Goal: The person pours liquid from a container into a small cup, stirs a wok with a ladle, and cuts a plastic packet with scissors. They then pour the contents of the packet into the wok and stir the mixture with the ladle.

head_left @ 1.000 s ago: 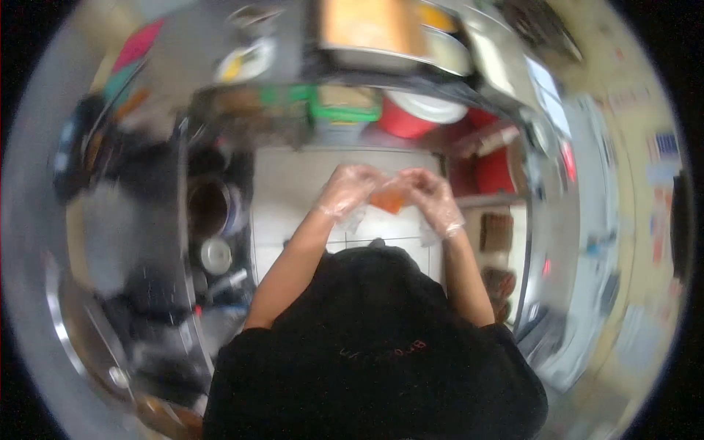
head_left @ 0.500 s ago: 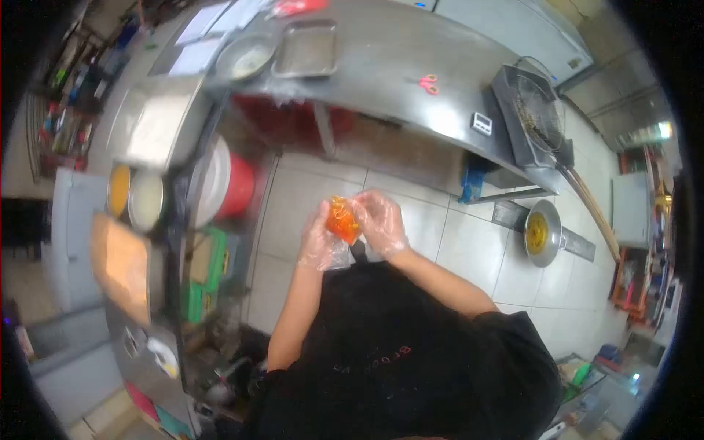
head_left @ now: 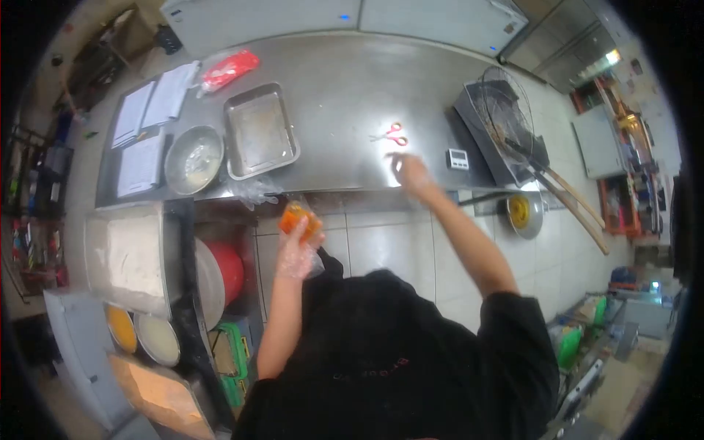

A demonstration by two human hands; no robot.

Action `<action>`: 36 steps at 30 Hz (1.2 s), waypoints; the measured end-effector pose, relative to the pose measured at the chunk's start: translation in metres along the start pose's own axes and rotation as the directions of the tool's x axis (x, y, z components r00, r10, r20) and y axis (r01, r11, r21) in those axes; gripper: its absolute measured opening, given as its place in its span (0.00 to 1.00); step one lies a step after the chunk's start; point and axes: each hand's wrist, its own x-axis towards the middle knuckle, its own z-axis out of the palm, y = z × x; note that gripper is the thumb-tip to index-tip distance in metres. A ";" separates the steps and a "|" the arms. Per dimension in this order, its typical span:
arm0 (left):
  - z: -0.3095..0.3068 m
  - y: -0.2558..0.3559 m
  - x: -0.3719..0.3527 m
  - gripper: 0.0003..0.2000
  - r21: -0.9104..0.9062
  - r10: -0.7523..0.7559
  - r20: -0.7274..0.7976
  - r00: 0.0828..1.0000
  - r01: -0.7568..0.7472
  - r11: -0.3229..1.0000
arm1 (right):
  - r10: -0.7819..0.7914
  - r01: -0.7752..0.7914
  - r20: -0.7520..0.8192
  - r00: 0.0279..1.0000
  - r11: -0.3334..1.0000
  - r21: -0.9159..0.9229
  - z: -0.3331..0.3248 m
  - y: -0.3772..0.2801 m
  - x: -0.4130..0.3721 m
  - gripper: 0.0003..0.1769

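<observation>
My left hand (head_left: 295, 249), in a clear plastic glove, is closed around a small clear bag with orange contents (head_left: 298, 218), held just off the table's near edge. My right hand (head_left: 412, 173) reaches out over the metal table with its fingers extended and slightly blurred; I see nothing held in it. Just beyond its fingertips lie pink-handled scissors (head_left: 394, 136), apart from the hand. To the right of that hand a small white digital timer (head_left: 457, 159) rests near the table's edge.
On the steel table (head_left: 330, 95) are a rectangular metal tray (head_left: 260, 132), a round bowl (head_left: 194, 158), papers (head_left: 141, 161) and a red bag (head_left: 229, 71). At right, wire strainers (head_left: 506, 110) have long handles jutting past the edge. A flour bin (head_left: 136, 257) stands left.
My right hand has left the orange bag and stretched forward and right toward the scissors. My left hand keeps the bag, now farther left in view. The view has shifted closer to the table.
</observation>
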 end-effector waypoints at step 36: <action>0.282 -0.021 0.146 0.32 0.381 0.100 0.084 0.991 -0.124 0.916 | -0.218 -0.162 0.663 0.716 0.872 0.462 -0.180 0.053 0.062 0.26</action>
